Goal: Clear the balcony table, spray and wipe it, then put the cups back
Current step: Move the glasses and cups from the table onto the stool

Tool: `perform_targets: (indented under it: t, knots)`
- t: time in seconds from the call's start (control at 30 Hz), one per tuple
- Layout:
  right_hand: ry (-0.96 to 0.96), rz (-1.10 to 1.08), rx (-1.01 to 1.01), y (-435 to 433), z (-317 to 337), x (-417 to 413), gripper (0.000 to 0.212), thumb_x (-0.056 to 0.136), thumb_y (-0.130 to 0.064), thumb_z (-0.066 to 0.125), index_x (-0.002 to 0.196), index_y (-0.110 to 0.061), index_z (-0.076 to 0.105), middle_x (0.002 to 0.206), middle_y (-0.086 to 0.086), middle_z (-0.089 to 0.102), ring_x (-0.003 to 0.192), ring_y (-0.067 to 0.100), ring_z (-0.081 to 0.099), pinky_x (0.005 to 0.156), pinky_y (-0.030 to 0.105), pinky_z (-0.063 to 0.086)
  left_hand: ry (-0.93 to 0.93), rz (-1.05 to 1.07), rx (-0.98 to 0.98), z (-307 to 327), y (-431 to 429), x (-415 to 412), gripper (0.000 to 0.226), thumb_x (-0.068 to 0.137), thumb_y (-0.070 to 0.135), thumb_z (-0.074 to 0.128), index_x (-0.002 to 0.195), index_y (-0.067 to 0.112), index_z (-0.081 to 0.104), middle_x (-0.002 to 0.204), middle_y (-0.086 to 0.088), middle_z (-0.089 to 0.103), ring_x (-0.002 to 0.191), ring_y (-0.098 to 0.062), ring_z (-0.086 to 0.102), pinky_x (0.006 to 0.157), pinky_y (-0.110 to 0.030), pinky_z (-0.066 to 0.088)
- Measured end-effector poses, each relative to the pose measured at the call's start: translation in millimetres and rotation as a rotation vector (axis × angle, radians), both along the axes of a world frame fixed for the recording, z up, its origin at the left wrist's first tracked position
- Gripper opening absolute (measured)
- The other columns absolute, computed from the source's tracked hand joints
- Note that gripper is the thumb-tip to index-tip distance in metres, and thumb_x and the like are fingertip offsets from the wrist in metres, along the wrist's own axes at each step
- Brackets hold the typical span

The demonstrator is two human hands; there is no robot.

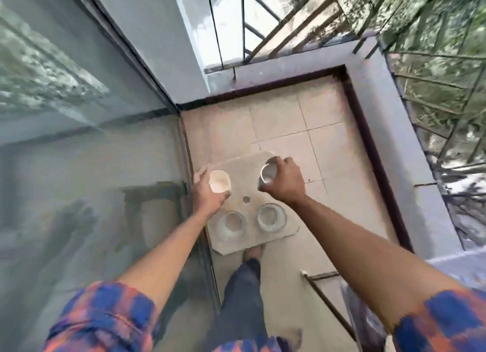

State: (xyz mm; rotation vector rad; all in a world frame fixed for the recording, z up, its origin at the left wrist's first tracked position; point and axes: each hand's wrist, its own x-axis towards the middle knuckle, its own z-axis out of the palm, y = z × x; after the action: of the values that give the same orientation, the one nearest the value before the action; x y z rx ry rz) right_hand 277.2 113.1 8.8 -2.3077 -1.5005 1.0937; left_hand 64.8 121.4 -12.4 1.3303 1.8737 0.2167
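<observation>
A small beige table (247,173) stands on the balcony floor beside the glass door. My left hand (206,194) grips a white cup (219,181) over the table's left side. My right hand (285,182) grips a second, greyish cup (267,173), tilted, over the table's right side. Two clear glass cups stand on the near part of the table: one on the left (231,224), one on the right (271,217). A small dark round spot (246,199) marks the tabletop between my hands.
A glass sliding door (92,154) runs along the left. A grey parapet (389,115) with metal railing (434,94) bounds the tiled floor (302,120) at the far and right sides. My leg and bare foot (251,254) are just below the table. A metal rod (328,301) lies at lower right.
</observation>
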Motion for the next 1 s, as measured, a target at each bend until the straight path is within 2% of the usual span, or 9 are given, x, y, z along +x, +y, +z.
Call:
perform_targets:
  t: [0.1, 0.23, 0.5, 0.6, 0.7, 0.83, 0.9, 1.0]
  knots:
    - [0.015, -0.029, -0.018, 6.5, -37.9, -8.4, 0.069, 0.063, -0.038, 0.086, 0.125, -0.029, 0.057, 0.119, 0.006, 0.049, 0.111, 0.029, 0.05, 0.09, 0.037, 0.05, 0.02, -0.014, -0.012, -32.6, 8.3, -3.8, 0.095, 0.068, 0.02, 0.09, 0.15, 0.009, 0.043, 0.151, -0.013, 0.034, 0.138, -0.029, 0.04, 0.115, -0.027, 0.029]
    - [-0.04, -0.035, -0.02, 0.4, -72.6, -16.8, 0.063, 0.068, -0.034, 0.083, 0.124, -0.033, 0.055, 0.119, 0.002, 0.045, 0.114, 0.026, 0.045, 0.081, 0.031, 0.042, 0.03, -0.052, -0.04, -64.1, 2.9, -4.0, 0.094, 0.069, 0.023, 0.089, 0.151, 0.016, 0.043, 0.149, -0.01, 0.032, 0.138, -0.027, 0.037, 0.11, -0.023, 0.024]
    - [-0.088, -0.068, -0.062, -6.5, -92.8, -25.3, 0.06, 0.073, -0.032, 0.08, 0.127, -0.033, 0.054, 0.121, 0.003, 0.043, 0.116, 0.027, 0.043, 0.084, 0.031, 0.04, 0.008, -0.082, -0.045, -74.2, -11.8, -8.2, 0.091, 0.067, 0.016, 0.088, 0.146, 0.025, 0.046, 0.137, -0.008, 0.034, 0.132, -0.026, 0.037, 0.101, -0.016, 0.021]
    - [-0.056, -0.081, -0.118, -6.2, -88.5, -26.8, 0.071, 0.072, -0.022, 0.078, 0.134, -0.036, 0.048, 0.126, 0.003, 0.041, 0.121, 0.028, 0.042, 0.091, 0.036, 0.043, 0.002, -0.118, -0.06, -66.9, -4.0, -13.4, 0.101, 0.062, 0.024, 0.092, 0.149, 0.03, 0.041, 0.138, -0.005, 0.035, 0.132, -0.022, 0.036, 0.103, -0.019, 0.023]
    - [-0.001, -0.092, -0.126, -6.4, -77.2, -23.2, 0.074, 0.072, -0.016, 0.075, 0.138, -0.035, 0.046, 0.13, 0.004, 0.042, 0.125, 0.028, 0.041, 0.093, 0.037, 0.043, -0.016, -0.147, -0.029, -54.2, 9.2, -15.8, 0.09, 0.065, 0.027, 0.091, 0.144, 0.025, 0.048, 0.14, -0.006, 0.039, 0.134, -0.023, 0.038, 0.106, -0.023, 0.027]
    - [0.052, -0.13, -0.079, -8.6, -42.1, -11.3, 0.058, 0.079, -0.023, 0.071, 0.134, -0.032, 0.053, 0.131, 0.005, 0.045, 0.125, 0.028, 0.043, 0.098, 0.036, 0.041, -0.049, -0.094, 0.054, -20.0, 23.1, -10.9, 0.063, 0.072, 0.022, 0.085, 0.13, 0.025, 0.061, 0.131, -0.006, 0.049, 0.124, -0.021, 0.051, 0.097, -0.02, 0.034]
    - [0.074, -0.158, -0.06, -5.1, -23.3, -3.0, 0.047, 0.081, -0.027, 0.07, 0.127, -0.03, 0.06, 0.127, 0.004, 0.05, 0.121, 0.025, 0.049, 0.093, 0.032, 0.042, -0.079, -0.069, 0.122, -1.5, 29.7, -5.7, 0.059, 0.073, 0.018, 0.084, 0.127, 0.026, 0.063, 0.126, -0.003, 0.053, 0.117, -0.018, 0.056, 0.096, -0.022, 0.039]
    - [0.106, -0.202, -0.035, -11.6, 25.3, 22.8, 0.028, 0.081, -0.031, 0.071, 0.11, -0.03, 0.069, 0.103, -0.004, 0.063, 0.107, 0.02, 0.061, 0.08, 0.026, 0.04, -0.152, -0.093, 0.211, 46.3, 29.3, 20.6, 0.053, 0.075, 0.012, 0.08, 0.123, 0.028, 0.065, 0.116, 0.001, 0.058, 0.105, -0.013, 0.059, 0.094, -0.024, 0.046]
